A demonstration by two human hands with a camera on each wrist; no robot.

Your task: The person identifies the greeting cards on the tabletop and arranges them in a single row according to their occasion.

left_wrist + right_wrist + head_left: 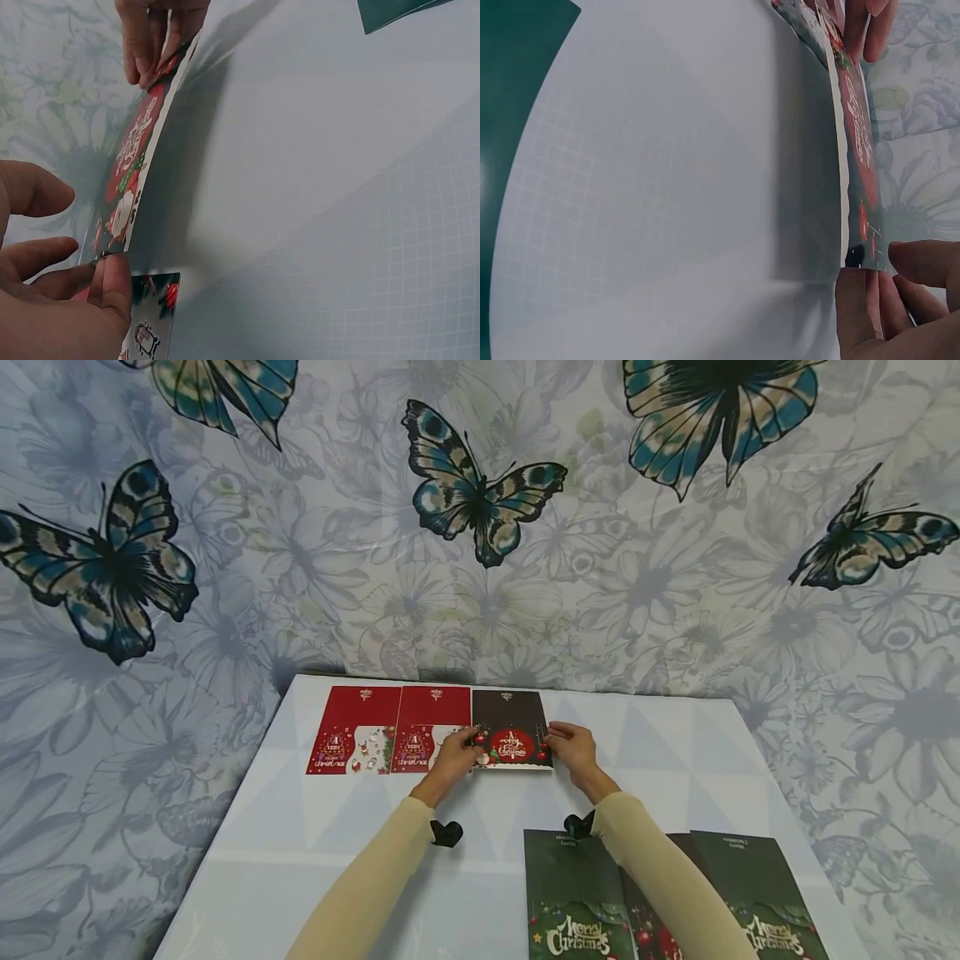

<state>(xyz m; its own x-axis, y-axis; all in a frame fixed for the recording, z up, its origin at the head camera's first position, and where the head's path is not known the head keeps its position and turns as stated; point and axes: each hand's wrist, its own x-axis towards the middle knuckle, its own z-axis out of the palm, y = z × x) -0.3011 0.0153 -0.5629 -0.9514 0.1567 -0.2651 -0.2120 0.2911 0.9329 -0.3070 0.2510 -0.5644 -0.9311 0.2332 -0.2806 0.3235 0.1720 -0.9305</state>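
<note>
A dark Christmas card (508, 714) with a red round design lies at the right end of a row at the table's far side. My left hand (452, 757) pinches its lower left side, reaching over the corner of a red Christmas card (435, 703). The right hand (576, 750) pinches the opposite side of the dark card. In the left wrist view, the dark card (135, 154) spans both hands edge-on, its near edge above a shadow. The right wrist view shows fingertips (855, 300) right at that card's end.
Another red card (363, 703) lies at the row's left end. At the near right, below the right sleeve (660, 868), are two green Merry Christmas cards (573, 877) (750, 872) with a dark red card (645, 918) between. A butterfly-print curtain (480, 610) hangs behind the white table (315, 852).
</note>
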